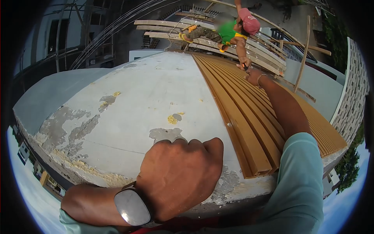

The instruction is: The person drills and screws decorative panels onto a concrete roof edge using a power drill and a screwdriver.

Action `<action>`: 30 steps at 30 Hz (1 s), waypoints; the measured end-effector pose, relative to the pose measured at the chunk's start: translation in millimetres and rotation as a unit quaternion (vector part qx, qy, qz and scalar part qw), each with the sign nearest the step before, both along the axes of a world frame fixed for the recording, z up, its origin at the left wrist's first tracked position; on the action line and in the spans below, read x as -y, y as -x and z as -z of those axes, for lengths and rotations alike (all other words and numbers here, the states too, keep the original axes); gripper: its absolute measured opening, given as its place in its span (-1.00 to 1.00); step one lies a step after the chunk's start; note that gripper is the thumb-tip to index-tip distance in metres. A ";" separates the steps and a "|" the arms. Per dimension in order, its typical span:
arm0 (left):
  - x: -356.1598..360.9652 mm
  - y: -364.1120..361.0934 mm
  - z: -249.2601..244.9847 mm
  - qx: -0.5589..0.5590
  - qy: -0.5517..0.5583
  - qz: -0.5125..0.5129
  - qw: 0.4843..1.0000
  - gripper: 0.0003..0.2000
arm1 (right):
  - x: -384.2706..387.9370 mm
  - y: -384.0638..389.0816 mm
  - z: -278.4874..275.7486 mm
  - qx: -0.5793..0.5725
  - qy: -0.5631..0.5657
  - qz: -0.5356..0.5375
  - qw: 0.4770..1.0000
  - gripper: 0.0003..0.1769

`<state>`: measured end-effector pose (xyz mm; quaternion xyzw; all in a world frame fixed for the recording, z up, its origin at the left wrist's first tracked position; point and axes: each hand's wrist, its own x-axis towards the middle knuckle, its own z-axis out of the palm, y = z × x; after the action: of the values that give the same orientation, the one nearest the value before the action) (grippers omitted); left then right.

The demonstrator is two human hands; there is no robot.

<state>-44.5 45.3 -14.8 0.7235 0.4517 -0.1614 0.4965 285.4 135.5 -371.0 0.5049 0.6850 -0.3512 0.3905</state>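
Observation:
My left hand, with a watch on its wrist, is curled into a fist close to me, in front of the white wall. Its fingertips are hidden, so what they grip, if anything, does not show. My right hand stretches far out over brown grooved panels, its fingers closed at a small black-and-orange tool. A co-worker's hand is at the same tool from the other side. Its exact kind is too small to make out.
A co-worker in a green shirt and red cap is on wooden scaffold planks. Overhead wires run at upper left. The wall has patches of peeled plaster and yellow foam. A pole stands right of the scaffold.

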 end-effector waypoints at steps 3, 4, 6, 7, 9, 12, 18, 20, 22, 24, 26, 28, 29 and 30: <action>4.1 -0.3 3.4 0.011 -0.012 -0.005 1.000 -0.88 | 8.6 2.9 0.2 0.079 0.041 0.112 0.990 -0.54; 2.6 0.2 3.4 0.004 -0.024 -0.009 1.000 -0.88 | 10.7 -1.0 11.5 0.097 0.045 0.088 0.990 -0.58; 1.9 0.6 3.0 0.018 0.000 -0.012 1.000 -0.90 | 12.1 -3.1 26.1 0.096 0.036 0.001 0.995 -0.66; 4.2 1.0 4.7 0.028 -0.010 -0.022 0.999 -0.92 | 13.4 -3.0 28.6 0.082 0.030 -0.044 0.995 -0.70; 4.5 0.7 6.6 0.020 -0.016 -0.031 0.999 -0.92 | 13.4 2.3 30.7 0.082 -0.024 -0.033 0.996 -0.71; 7.2 -0.9 7.9 0.011 -0.018 -0.039 0.999 -0.92 | -5.9 24.2 -2.3 0.085 -0.076 -0.015 0.993 -0.76; 7.9 -0.3 8.4 0.024 -0.031 -0.055 0.998 -0.93 | -34.8 49.3 -138.1 -0.089 -0.080 -0.002 0.993 -0.66; 10.7 -1.0 11.6 0.014 -0.060 -0.060 0.996 -0.92 | -33.0 57.9 -213.8 -0.148 -0.124 0.008 0.981 -0.55; 8.1 -1.4 12.5 0.012 -0.093 -0.032 0.995 -0.89 | -34.0 68.9 -303.6 -0.181 -0.137 0.045 0.973 -0.48; 1.8 -2.2 11.7 0.036 -0.176 -0.121 0.976 -0.87 | -17.7 64.7 -381.3 -0.230 -0.232 0.039 0.945 -0.62; -4.2 -1.3 1.2 0.111 -0.195 -0.199 0.954 -0.85 | 12.0 57.1 -452.5 -0.270 -0.254 0.069 0.926 -0.55; -7.0 -2.5 -2.8 0.189 -0.205 -0.277 0.920 -0.84 | 54.0 54.0 -495.5 -0.287 -0.264 0.079 0.917 -0.50; -6.1 -3.2 -0.3 0.206 -0.219 -0.286 0.910 -0.84 | 77.4 54.9 -508.7 -0.296 -0.262 0.087 0.914 -0.46; -5.1 -4.3 2.4 0.222 -0.233 -0.299 0.898 -0.84 | 100.9 56.5 -513.0 -0.305 -0.243 0.088 0.917 -0.42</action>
<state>-40.2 50.4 -17.3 0.6667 0.5493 0.2695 0.4256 228.9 34.6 142.0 0.5115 0.7876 -0.3437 -0.0044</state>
